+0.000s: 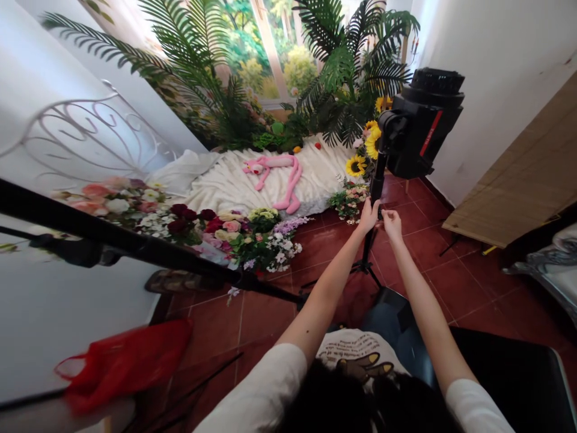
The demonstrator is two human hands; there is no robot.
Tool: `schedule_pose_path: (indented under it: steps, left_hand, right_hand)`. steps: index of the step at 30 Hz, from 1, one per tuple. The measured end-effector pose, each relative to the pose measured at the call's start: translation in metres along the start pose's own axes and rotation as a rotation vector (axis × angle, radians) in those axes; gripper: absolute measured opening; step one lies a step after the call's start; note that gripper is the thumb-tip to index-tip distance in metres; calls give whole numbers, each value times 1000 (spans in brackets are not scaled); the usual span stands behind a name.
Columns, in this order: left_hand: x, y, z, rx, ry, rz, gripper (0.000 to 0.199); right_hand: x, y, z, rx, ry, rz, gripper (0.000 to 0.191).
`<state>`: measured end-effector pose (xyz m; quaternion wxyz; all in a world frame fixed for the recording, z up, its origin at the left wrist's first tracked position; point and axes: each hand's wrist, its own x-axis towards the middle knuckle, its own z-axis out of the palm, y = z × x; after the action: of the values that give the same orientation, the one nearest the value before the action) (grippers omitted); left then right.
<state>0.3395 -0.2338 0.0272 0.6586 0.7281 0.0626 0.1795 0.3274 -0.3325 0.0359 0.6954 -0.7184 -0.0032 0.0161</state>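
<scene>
A black studio light with a red stripe on its side sits on top of a black light stand. My left hand is closed around the stand's pole below the light. Beside it, on the pole's right side, my right hand is closed, its fingertips pinched at a small dark knob on the pole. The fingers partly cover the knob. Lower down, the stand's legs spread over the red tiled floor.
A second black pole slants across the left. Beyond lie artificial flowers and a cream fur blanket bearing a pink plush toy. A red bag is at lower left, a beige panel at right, a black case at lower right.
</scene>
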Motion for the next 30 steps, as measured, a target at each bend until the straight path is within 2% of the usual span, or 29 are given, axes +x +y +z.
schedule_pose_path:
  steps: [4,7,16,21,30]
  left_hand:
    - [-1,3,-1,13,-8,34,46]
    - [0,3,-1,21,-10,55,46]
    - [3,-4,-1,18,-16,86,48]
    - [4,-3,1,30,-2,82,47]
    - [2,3,1,20,10,61,49]
  right_hand:
    - [-18,-6,-4,-316,90,-235,36]
    - [-31,-10,-6,-525,120,-301,34]
    - [-36,-5,-14,-651,122,-528,35]
    - [-37,-2,-15,-634,55,-558,41]
    - [-37,-6,-11,-745,57,-501,37]
